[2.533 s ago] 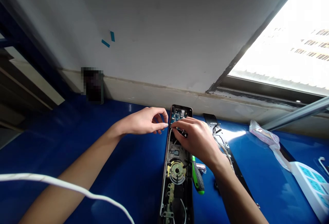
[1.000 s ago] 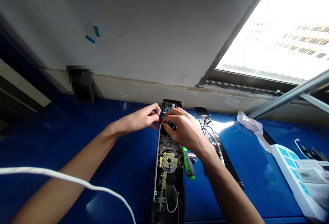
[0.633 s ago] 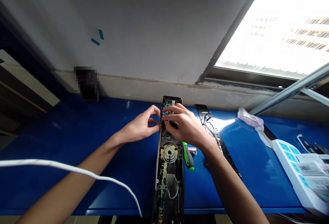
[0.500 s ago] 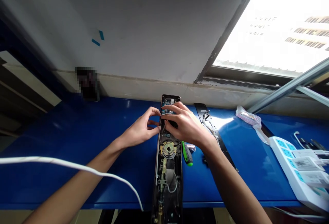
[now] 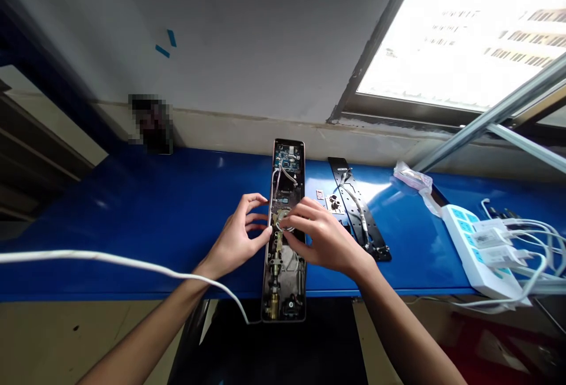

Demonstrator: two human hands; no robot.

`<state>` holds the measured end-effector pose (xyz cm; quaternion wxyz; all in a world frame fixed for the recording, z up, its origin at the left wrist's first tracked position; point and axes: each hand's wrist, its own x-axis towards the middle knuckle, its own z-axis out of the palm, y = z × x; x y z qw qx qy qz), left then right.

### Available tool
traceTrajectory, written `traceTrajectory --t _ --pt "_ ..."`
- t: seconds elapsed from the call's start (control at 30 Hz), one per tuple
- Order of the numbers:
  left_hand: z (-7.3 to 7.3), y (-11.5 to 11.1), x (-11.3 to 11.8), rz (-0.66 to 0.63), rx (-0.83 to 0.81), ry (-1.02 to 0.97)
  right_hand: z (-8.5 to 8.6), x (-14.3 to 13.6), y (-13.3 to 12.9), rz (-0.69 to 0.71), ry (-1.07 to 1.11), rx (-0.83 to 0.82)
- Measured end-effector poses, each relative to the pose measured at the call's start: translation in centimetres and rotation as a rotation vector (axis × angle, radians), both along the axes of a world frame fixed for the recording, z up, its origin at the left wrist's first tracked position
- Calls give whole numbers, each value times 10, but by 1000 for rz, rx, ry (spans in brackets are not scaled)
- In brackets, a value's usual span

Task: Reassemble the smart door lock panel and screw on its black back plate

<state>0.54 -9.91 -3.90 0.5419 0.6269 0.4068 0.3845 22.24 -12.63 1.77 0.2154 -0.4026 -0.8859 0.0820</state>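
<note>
A long, narrow, opened lock housing (image 5: 266, 290) lies across the front table edge, its inside facing up. A circuit board (image 5: 287, 158) sits at its far end, with a brass cylinder (image 5: 274, 305) at the near end. My left hand (image 5: 236, 234) holds the left rim, thumb and curved fingertips apart along it. Over the round part in the middle, my right hand (image 5: 316, 232) has thumb and fingers closed around what looks like a white wire (image 5: 283, 229); the fingers partly cover it. White cable (image 5: 287, 174) runs from the board inside the housing.
To the right lies a black perforated plate (image 5: 369, 220) with a cable, beside small metal parts (image 5: 335, 203). A white power strip (image 5: 464, 243) with plugs stands farther right, near a plastic bag (image 5: 413, 178). A white cord (image 5: 115, 260) crosses in front of my left forearm.
My right hand has moved from the board end to the round middle part, uncovering the board and cables. The housing shows farther up in view, and my left hand sits lower along its rim.
</note>
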Motion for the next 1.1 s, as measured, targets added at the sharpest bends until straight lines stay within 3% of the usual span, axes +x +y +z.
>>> traceTrajectory --t 0.23,0.4,0.67,0.87,1.1 --pt "-12 -29 -2 -39 -123 -21 -6 -1 -37 71 -215 -91" --pt "-17 -37 4 -13 -137 -64 -11 -3 -40 116 -331 -67" --pt "-13 -37 5 -3 -127 -78 0 -6 -38 259 -446 -25" --pt "-14 -34 6 13 -143 -81 0 -7 -31 288 -436 -42" --pt "-13 -22 -6 -53 -150 -48 0 11 -31 182 -268 -99"
